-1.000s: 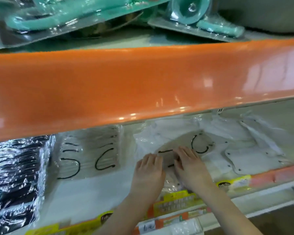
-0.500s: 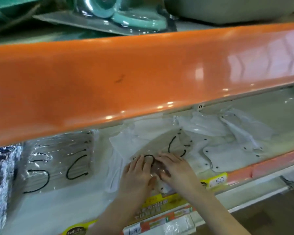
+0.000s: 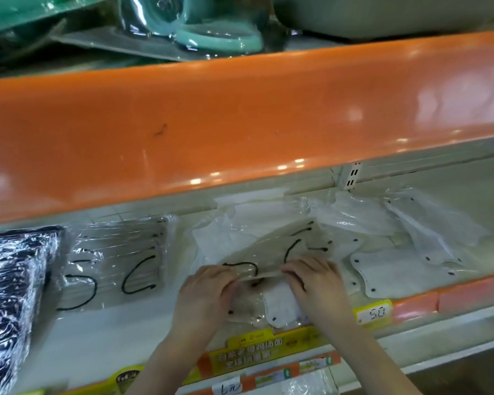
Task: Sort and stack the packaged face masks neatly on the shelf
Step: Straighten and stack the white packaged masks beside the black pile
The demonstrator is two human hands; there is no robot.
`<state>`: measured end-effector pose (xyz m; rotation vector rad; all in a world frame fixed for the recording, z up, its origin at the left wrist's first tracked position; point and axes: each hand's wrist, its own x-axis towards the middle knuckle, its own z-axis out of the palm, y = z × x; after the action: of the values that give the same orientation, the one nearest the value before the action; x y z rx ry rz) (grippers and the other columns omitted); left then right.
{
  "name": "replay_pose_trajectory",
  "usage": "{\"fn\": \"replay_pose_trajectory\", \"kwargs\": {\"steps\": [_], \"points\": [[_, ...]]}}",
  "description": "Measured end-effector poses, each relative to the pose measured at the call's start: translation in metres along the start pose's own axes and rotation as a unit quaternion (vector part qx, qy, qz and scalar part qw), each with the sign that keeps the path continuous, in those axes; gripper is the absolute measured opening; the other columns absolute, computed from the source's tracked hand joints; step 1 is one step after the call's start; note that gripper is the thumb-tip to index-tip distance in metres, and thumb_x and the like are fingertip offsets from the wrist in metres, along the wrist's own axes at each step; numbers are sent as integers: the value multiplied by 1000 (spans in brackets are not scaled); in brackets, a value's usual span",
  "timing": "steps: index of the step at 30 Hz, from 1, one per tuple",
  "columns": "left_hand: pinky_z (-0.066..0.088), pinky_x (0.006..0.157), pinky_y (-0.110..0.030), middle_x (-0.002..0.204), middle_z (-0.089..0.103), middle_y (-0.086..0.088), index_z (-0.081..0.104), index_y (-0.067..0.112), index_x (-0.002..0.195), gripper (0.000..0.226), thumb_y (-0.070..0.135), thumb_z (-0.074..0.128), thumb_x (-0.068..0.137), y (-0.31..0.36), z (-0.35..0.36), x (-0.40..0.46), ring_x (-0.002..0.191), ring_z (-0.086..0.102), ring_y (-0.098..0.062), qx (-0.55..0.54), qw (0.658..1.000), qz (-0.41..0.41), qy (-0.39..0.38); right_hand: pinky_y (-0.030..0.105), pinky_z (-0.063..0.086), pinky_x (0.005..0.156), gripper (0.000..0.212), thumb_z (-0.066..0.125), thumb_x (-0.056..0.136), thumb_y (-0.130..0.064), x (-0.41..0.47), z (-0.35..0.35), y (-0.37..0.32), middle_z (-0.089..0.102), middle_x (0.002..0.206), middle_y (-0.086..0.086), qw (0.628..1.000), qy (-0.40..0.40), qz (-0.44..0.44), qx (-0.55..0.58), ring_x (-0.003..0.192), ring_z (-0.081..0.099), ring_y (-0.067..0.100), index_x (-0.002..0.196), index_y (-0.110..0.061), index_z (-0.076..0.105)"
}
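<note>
Both hands on one beige mask pack (image 3: 264, 260) at shelf (image 3: 131, 329) front, centre.

L hand (image 3: 204, 295): fingers curled over near edge of pack at its left end, pinching it. R hand (image 3: 315, 283): fingers curled likewise on right end of same edge. Gap btwn the two sets of fingertips; near edge runs across it as a thin band.

Pack long axis approx left-right, tilted so far right corner sits higher/deeper in shelf. Black ear loops visible just beyond fingertips. Near edge looks lifted off what lies under; far part rests on loose clear-wrapped white packs (image 3: 354, 220).

Below the fingers, btwn the wrists: white mask pack (image 3: 282, 306) w/ black dots, at shelf lip.

Left of L fingers, apart: stacked grey packs (image 3: 120, 260) w/ black loops; further left a dark wrapped bundle (image 3: 15, 286). Right of R fingers: more white masks (image 3: 394, 272), lying flat, overlapping. Price tag (image 3: 375, 312) "5.0" just right of R wrist.
</note>
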<state>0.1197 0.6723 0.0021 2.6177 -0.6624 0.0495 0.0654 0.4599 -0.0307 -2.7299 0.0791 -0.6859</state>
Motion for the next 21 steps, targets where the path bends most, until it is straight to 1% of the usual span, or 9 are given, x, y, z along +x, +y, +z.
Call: {"fn": "replay_pose_trajectory", "kwargs": {"steps": [2, 6, 8, 11, 13, 15, 17, 19, 21], "points": [[48, 71, -27, 95, 71, 11, 74, 28, 89, 36, 40, 41, 86, -8, -3, -2, 88, 67, -15, 8, 998, -3, 63, 33, 45, 72, 25, 46, 81, -34, 4, -5, 8, 66, 82, -10, 998, 32, 46, -18, 78, 64, 18, 79, -25, 70], [45, 80, -32, 115, 61, -1, 66, 16, 113, 24, 20, 49, 96, -8, -7, -5, 104, 59, -23, -40, 984, -104, 138, 35, 44, 65, 26, 46, 83, -33, 10, -16, 15, 63, 72, -5, 996, 57, 59, -18, 71, 61, 25, 73, -19, 65], [41, 79, -27, 117, 58, 0, 60, 17, 120, 26, 22, 48, 98, 0, -9, -6, 100, 57, -17, -85, 981, -117, 132, 31, 44, 58, 22, 49, 82, -33, 14, -22, 7, 62, 71, -4, 997, 61, 46, 11, 67, 60, 25, 75, -18, 65], [43, 73, -17, 109, 60, 8, 54, 22, 127, 31, 31, 46, 98, 23, -11, -5, 90, 57, -5, -224, 958, -166, 65, 23, 37, 48, 24, 50, 81, -34, 16, -29, -18, 62, 69, -4, 997, 55, 19, 44, 59, 59, 19, 76, -17, 66], [53, 76, -25, 98, 63, 10, 54, 18, 126, 35, 37, 46, 97, 38, -12, -3, 85, 63, -9, -360, 907, -220, 19, 18, 35, 49, 17, 57, 80, -33, 17, -33, -38, 62, 69, -7, 995, 29, 1, 94, 57, 58, 14, 77, -19, 67], [56, 81, -42, 93, 69, -3, 60, 10, 114, 38, 42, 46, 96, 46, -14, 0, 85, 68, -21, -518, 805, -288, -27, 12, 37, 58, 24, 53, 82, -41, 16, -36, -57, 64, 79, -12, 984, -42, -7, 171, 68, 59, 6, 87, -24, 68], [55, 59, -34, 79, 68, -12, 60, 3, 90, 35, 36, 51, 95, 46, -20, 0, 68, 66, -22, -625, 718, -302, -51, 14, 40, 73, 36, 44, 83, -49, 14, -39, -73, 63, 94, -14, 965, -145, -29, 216, 86, 55, 2, 101, -27, 66], [44, 45, -24, 59, 58, -12, 53, 3, 75, 20, 16, 56, 90, 41, -28, -2, 49, 56, -19, -660, 694, -287, -28, 20, 40, 81, 41, 43, 84, -50, 10, -42, -85, 61, 102, -10, 948, -201, -101, 223, 96, 52, 5, 104, -22, 64], [43, 43, -24, 60, 59, -14, 53, 1, 78, 11, -4, 52, 88, 29, -33, -2, 49, 56, -20, -642, 714, -281, -4, 18, 40, 89, 41, 46, 88, -48, 6, -45, -91, 61, 111, -8, 935, -207, -152, 245, 105, 52, 5, 110, -19, 65]]}}
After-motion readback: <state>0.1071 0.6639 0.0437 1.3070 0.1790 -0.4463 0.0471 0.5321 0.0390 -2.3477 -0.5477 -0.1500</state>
